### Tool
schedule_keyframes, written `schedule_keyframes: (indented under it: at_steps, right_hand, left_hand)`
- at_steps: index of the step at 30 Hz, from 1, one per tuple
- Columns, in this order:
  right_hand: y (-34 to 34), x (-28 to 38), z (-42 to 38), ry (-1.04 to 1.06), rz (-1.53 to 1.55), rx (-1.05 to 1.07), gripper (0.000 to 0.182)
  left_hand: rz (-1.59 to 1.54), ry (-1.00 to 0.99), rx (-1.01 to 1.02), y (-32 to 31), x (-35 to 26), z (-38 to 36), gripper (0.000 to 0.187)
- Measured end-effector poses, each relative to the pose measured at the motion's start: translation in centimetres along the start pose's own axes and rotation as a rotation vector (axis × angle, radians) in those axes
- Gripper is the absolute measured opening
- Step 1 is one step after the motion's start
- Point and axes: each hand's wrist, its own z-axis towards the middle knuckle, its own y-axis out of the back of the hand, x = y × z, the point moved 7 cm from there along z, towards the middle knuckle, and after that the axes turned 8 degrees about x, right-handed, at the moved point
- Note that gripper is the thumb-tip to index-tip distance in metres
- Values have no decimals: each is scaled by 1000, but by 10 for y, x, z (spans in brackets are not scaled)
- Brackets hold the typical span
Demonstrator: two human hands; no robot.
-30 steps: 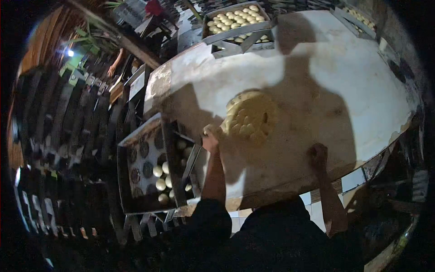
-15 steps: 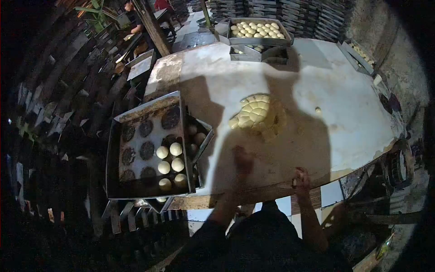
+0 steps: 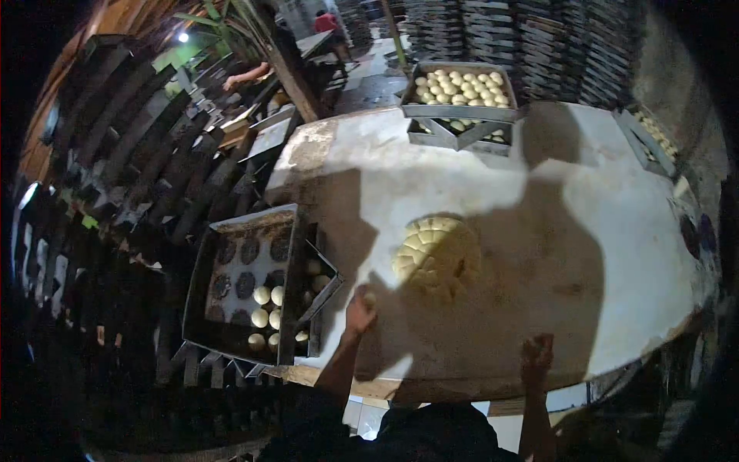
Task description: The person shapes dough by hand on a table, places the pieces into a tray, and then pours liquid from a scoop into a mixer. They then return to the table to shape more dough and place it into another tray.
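A round slab of dough cut into small pieces point(image 3: 435, 250) lies in the middle of the pale floured table point(image 3: 616, 231). My left hand point(image 3: 359, 308) rests on the table just left of it, fingers curled on what looks like a small dough ball. My right hand point(image 3: 536, 353) is closed on the table near its front edge, in shadow. A dark metal tray point(image 3: 231, 285) at the table's left edge holds several round dough balls point(image 3: 265, 304) among dark round marks.
At the far side stands a stacked tray point(image 3: 460, 96) full of dough balls, and another tray point(image 3: 650, 135) at the far right. Stacks of dark trays line the left and the back. Another person's arm point(image 3: 246, 75) shows at the far left.
My left hand has moved up and left toward the near tray and the dough slab. My right hand has stayed near the table's front edge. The camera view has shifted.
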Motion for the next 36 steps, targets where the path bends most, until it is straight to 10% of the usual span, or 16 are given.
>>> schedule_keyframes:
  at_steps: [2, 7, 12, 16, 21, 23, 24, 29, 34, 36]
  right_hand:
    - [6, -42, 2, -3, -27, 135, 23]
    - [3, -74, -2, 376, -688, 516, 27]
    - [-45, -78, 82, 521, -860, 230, 40]
    - [-101, -79, 20, 282, -626, 494, 45]
    - [-32, -126, 11, 84, -699, 662, 52]
    - [-32, -100, 61, -6, -720, 669, 53]
    - [-38, -80, 87, -25, -723, 681, 52]
    - [-88, -63, 67, 162, -556, 399, 46]
    - [-46, -172, 15, 599, -651, 432, 37]
    - [-16, -100, 61, 286, -729, 417, 35]
  left_hand:
    - [146, -161, -98, -26, 31, -63, 60]
    - [922, -96, 391, -67, 41, -108, 52]
    - [424, -389, -423, -28, -68, -31, 26]
    - [634, -487, -33, -99, -154, -66, 22]
    - [827, -308, 516, -119, -19, -104, 26]
    - [824, -183, 307, -73, -4, -64, 22]
    - [582, -248, -156, -39, 3, -47, 20]
    - [622, -339, -344, -119, -21, -21, 26]
    - [616, -384, 256, -100, -40, -98, 33]
    - [829, -299, 197, -71, 22, -86, 29]
